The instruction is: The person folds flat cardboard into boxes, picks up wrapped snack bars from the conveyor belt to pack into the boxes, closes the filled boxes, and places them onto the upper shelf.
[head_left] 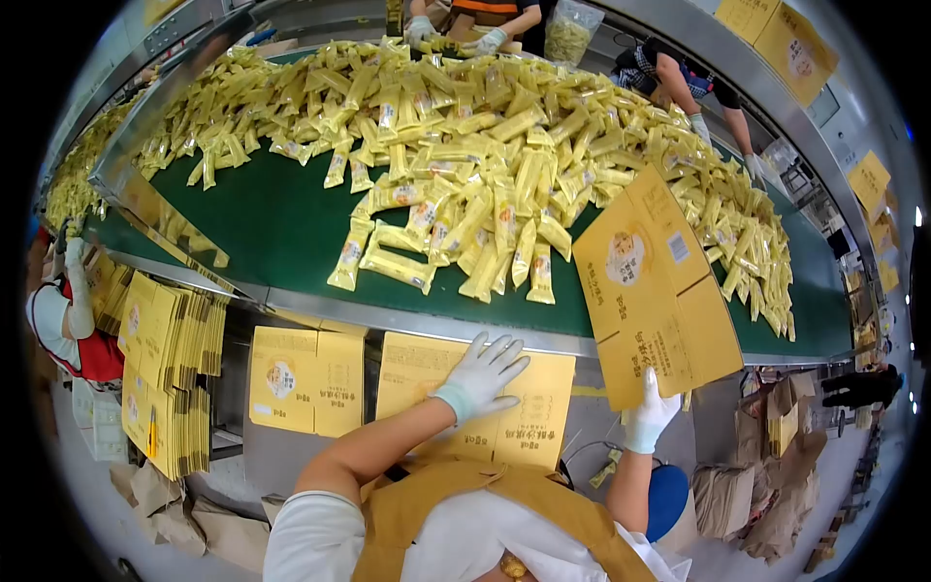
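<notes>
My left hand (480, 378), in a white glove, lies with its fingers spread on a flat yellow carton (538, 412) below the belt's edge. In my right hand (651, 412), also gloved, is the lower edge of another flattened carton (655, 291), held up and tilted over the green belt (281, 213). The fingers behind that carton are hidden. A large heap of yellow wrapped packets (504, 136) covers much of the belt, with its nearest packets just beyond my hands. One more flat carton (308, 380) lies to the left of my left hand.
Stacks of folded cartons (165, 378) stand at the left, beside a person in a red apron (95, 354). Across the belt are two co-workers' gloved hands (485, 41) and another person's arms (679, 85). Brown paper (725, 495) lies at the lower right. The belt has a metal rim (427, 327).
</notes>
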The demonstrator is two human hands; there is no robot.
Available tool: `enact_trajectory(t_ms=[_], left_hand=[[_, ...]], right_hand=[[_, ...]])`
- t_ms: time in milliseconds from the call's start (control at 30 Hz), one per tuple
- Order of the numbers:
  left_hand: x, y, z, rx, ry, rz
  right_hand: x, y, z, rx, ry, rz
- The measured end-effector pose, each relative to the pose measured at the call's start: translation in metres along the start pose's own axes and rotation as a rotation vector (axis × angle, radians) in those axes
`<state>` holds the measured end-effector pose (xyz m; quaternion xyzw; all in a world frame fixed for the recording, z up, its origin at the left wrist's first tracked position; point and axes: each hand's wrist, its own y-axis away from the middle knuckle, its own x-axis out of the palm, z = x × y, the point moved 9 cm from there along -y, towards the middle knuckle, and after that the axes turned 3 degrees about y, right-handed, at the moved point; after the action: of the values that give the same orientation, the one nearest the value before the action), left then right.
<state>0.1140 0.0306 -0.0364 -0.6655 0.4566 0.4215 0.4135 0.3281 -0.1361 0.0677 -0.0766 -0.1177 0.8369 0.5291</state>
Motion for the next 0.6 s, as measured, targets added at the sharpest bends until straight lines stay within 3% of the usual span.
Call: enact_trajectory(t_ms=[467,600], left_hand=[[0.022,0.013,-0.038,-0.056,0.128,0.021],[0.027,0.008,-0.041,-0.07,0.153,0.063]], right_hand=[[0.002,0.023,0.019,-0.012,0.127,0.046],[-0.008,0.021,0.021,-0.058,0.006,0.057]])
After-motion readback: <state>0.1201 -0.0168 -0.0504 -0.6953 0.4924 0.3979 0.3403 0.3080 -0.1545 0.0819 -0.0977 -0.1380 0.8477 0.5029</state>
